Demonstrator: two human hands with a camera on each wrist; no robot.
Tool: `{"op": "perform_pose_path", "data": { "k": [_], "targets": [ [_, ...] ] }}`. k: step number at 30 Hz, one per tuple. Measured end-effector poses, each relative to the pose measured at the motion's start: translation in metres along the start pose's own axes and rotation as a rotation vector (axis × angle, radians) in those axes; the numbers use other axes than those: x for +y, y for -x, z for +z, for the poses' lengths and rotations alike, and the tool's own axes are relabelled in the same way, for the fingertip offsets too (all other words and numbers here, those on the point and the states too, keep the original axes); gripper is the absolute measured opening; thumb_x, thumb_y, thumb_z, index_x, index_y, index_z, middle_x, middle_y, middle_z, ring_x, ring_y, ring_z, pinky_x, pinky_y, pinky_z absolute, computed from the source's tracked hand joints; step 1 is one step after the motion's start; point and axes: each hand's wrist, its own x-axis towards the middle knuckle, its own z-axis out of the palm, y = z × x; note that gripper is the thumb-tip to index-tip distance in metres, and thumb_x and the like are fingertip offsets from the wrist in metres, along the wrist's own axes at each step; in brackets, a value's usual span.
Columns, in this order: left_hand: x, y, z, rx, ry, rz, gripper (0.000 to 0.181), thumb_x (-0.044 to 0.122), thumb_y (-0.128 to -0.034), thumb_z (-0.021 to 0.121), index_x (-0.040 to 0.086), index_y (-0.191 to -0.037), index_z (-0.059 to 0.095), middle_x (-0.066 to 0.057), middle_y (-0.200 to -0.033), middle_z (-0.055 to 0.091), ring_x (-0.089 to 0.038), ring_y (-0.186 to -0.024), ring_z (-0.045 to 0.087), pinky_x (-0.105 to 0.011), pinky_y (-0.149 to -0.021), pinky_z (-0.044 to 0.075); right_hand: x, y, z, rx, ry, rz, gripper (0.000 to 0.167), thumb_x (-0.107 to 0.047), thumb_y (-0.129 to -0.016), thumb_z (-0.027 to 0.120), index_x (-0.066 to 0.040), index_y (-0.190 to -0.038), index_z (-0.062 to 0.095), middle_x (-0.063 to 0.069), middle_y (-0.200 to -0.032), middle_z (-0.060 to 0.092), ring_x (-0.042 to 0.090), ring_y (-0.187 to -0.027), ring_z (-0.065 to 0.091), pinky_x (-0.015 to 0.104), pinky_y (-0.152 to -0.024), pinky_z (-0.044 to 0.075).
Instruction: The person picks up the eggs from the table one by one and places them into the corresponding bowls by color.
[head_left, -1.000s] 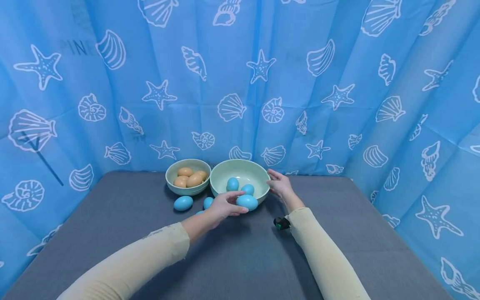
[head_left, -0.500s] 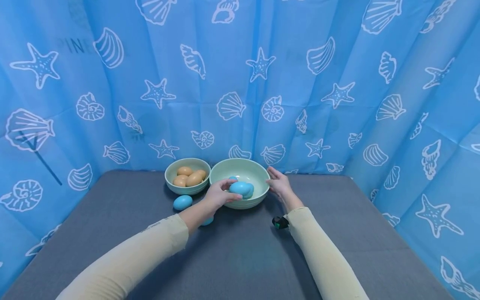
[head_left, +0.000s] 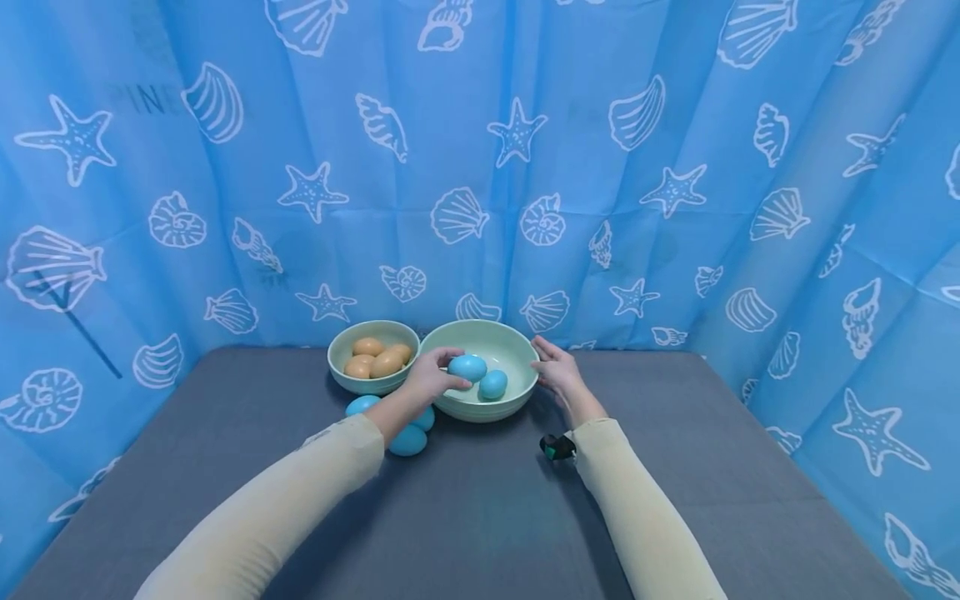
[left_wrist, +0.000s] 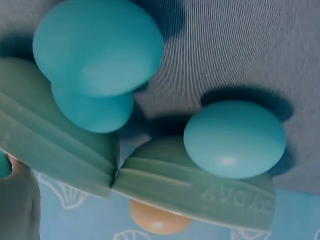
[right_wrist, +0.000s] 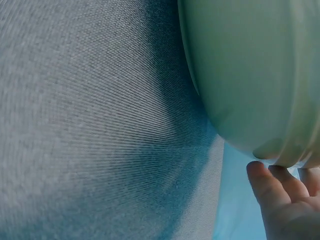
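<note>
My left hand point(head_left: 429, 375) pinches a blue egg point(head_left: 467, 367) between thumb and fingers, inside the near left part of the larger pale green bowl point(head_left: 486, 412). Another blue egg point(head_left: 492, 384) lies in that bowl, just right of the held one. Whether a further egg sits behind the held one is hidden. At the bowl's right side, my right hand point(head_left: 562, 375) touches the rim and outer wall; in the right wrist view its fingertips point(right_wrist: 257, 169) meet the bowl wall point(right_wrist: 250, 75) with the fingers fairly straight.
A smaller green bowl point(head_left: 373, 386) with several brown eggs point(head_left: 387, 363) stands against the larger one's left. Blue eggs point(left_wrist: 235, 140) lie on the grey cloth before the bowls, partly behind my left forearm. A small black object point(head_left: 557, 447) is by my right wrist. A patterned blue curtain point(head_left: 480, 167) hangs behind.
My left hand has carried the blue egg from the bowl's front edge, up and leftward into the bowl. My right hand has stayed at the rim.
</note>
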Motion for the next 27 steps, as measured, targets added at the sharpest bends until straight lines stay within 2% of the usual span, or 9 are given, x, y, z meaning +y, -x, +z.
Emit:
{"op": "perform_pose_path", "data": {
  "k": [7, 12, 17, 21, 27],
  "targets": [
    [-0.002, -0.021, 0.003, -0.118, -0.249, 0.076, 0.05, -0.003, -0.0783, 0.078, 0.0, -0.125, 0.062, -0.015, -0.128, 0.06, -0.03, -0.122, 0.052, -0.039, -0.099, 0.048, -0.003, -0.001, 0.0, 0.005, -0.016, 0.0, 0.057, 0.002, -0.101, 0.044, -0.014, -0.154, 0.029, 0.006, -0.158, 0.027, 0.025, -0.143, 0.027, 0.044, -0.109, 0.038],
    [-0.002, -0.035, 0.001, -0.243, -0.404, 0.077, 0.047, -0.001, -0.0783, 0.079, 0.0, -0.122, 0.063, -0.014, -0.127, 0.061, -0.029, -0.123, 0.052, -0.038, -0.101, 0.046, 0.0, -0.003, -0.001, -0.005, -0.016, 0.0, 0.057, 0.002, -0.101, 0.045, -0.014, -0.153, 0.03, 0.005, -0.157, 0.028, 0.024, -0.142, 0.029, 0.041, -0.107, 0.041],
    [-0.001, -0.043, 0.001, -0.352, -0.569, 0.074, 0.04, 0.0, -0.0783, 0.08, 0.001, -0.115, 0.063, -0.014, -0.117, 0.063, -0.029, -0.113, 0.057, -0.034, -0.092, 0.051, 0.004, -0.004, -0.004, -0.001, -0.025, 0.01, 0.057, 0.002, -0.101, 0.046, -0.014, -0.153, 0.031, 0.004, -0.157, 0.029, 0.024, -0.142, 0.03, 0.04, -0.106, 0.042],
    [-0.003, -0.047, 0.005, -0.391, -0.67, 0.087, 0.032, 0.0, -0.0799, 0.078, 0.003, -0.109, 0.064, -0.012, -0.113, 0.064, -0.027, -0.11, 0.058, -0.032, -0.088, 0.052, 0.005, -0.002, -0.004, -0.005, -0.016, 0.0, 0.057, 0.001, -0.1, 0.046, -0.013, -0.153, 0.03, 0.005, -0.157, 0.029, 0.025, -0.142, 0.029, 0.041, -0.107, 0.041],
    [-0.006, -0.048, 0.01, -0.391, -0.743, 0.09, 0.024, -0.002, -0.0827, 0.073, 0.005, -0.105, 0.066, -0.011, -0.113, 0.064, -0.027, -0.111, 0.057, -0.034, -0.094, 0.049, 0.003, -0.002, -0.003, -0.02, -0.023, -0.012, 0.057, 0.002, -0.1, 0.046, -0.012, -0.153, 0.031, 0.006, -0.157, 0.029, 0.025, -0.143, 0.028, 0.042, -0.108, 0.039]
  ]
}}
